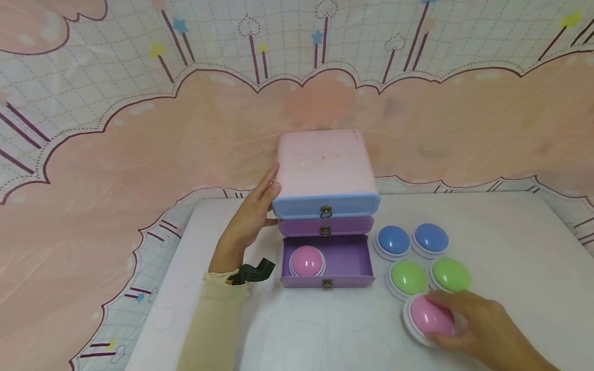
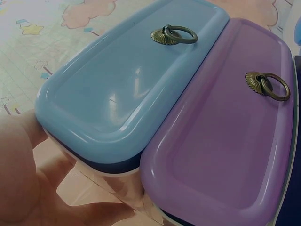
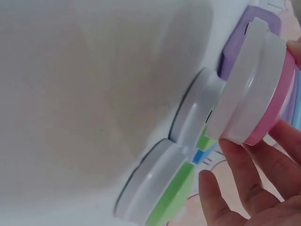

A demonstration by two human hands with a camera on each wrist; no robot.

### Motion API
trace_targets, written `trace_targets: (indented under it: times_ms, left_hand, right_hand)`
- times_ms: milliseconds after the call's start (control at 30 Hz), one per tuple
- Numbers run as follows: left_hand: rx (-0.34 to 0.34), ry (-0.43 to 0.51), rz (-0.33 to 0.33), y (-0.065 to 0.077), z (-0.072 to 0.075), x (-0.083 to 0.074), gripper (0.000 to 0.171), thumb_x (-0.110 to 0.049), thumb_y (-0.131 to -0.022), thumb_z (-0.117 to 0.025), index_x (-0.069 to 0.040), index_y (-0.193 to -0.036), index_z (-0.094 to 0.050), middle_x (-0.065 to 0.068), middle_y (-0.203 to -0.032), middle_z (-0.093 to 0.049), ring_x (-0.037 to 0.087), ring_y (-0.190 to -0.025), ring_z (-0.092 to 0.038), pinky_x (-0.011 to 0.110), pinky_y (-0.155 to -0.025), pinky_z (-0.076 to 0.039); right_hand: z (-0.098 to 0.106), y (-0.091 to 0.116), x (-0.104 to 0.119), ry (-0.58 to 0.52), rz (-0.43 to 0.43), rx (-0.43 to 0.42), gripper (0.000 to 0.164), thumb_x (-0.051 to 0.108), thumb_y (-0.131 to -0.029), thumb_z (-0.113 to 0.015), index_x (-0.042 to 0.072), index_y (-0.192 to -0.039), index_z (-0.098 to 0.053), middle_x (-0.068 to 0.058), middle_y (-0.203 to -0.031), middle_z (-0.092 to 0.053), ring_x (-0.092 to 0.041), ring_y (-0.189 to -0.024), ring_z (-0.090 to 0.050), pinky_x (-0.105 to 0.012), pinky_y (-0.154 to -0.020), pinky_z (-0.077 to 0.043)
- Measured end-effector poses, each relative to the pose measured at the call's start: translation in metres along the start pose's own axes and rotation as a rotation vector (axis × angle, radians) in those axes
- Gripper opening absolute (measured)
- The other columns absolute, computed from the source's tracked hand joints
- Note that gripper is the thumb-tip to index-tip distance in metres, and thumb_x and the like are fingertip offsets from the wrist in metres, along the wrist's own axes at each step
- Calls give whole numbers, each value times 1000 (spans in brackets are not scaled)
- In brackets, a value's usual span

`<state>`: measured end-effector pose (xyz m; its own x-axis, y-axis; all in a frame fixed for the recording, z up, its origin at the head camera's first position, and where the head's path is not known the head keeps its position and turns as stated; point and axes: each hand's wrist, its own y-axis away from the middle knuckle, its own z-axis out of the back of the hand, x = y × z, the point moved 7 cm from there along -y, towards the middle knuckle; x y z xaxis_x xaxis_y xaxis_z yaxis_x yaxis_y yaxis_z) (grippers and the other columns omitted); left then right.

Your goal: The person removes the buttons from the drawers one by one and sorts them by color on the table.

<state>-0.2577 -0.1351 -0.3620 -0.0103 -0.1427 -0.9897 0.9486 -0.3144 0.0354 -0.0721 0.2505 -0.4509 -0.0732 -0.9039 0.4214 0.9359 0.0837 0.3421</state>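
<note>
My right hand (image 1: 482, 324) grips a pink domed button (image 1: 431, 315) with a white base by its rim. In the right wrist view that button (image 3: 256, 89) is tilted, its base lifted off the table. My left hand (image 1: 250, 216) rests against the left side of a small drawer cabinet (image 1: 327, 162), fingers extended. The cabinet has a pink top, a blue top drawer (image 1: 301, 207) and a purple middle drawer (image 1: 297, 227), each with a brass ring pull. Its purple bottom drawer (image 1: 348, 257) is pulled out, with another pink button (image 1: 307, 260) in its left part.
Two blue buttons (image 1: 393, 240) and two green buttons (image 1: 409, 277) stand on the white table (image 1: 297, 330) right of the cabinet, close to the held one. A patterned cloth (image 1: 223, 123) hangs behind the table. A dark strap (image 1: 252, 272) is on the left wrist.
</note>
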Motion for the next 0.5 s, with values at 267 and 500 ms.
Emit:
trace_targets:
  times_ms: [267, 500]
  left_hand:
    - [-1, -1, -1, 0, 0, 0, 53, -50, -107, -44, -58, -155, -23, -13, -172, -6, 45, -144, -42, 72, -100, -44]
    - [6, 9, -4, 0, 0, 0, 53, -50, -107, -44, -58, -155, -23, -15, -171, -5, 44, -144, -43, 72, -101, -44]
  right_hand:
    - [-15, 0, -9, -56, -68, 87, 87, 76, -65, -79, 30, -137, -64, 3, -134, -67, -25, -119, -61, -51, -91, -59]
    - [-19, -5, -8, -36, -49, 92, 87, 75, -63, -80, 29, -136, -65, 5, -131, -68, -22, -116, -61, -50, -94, -58]
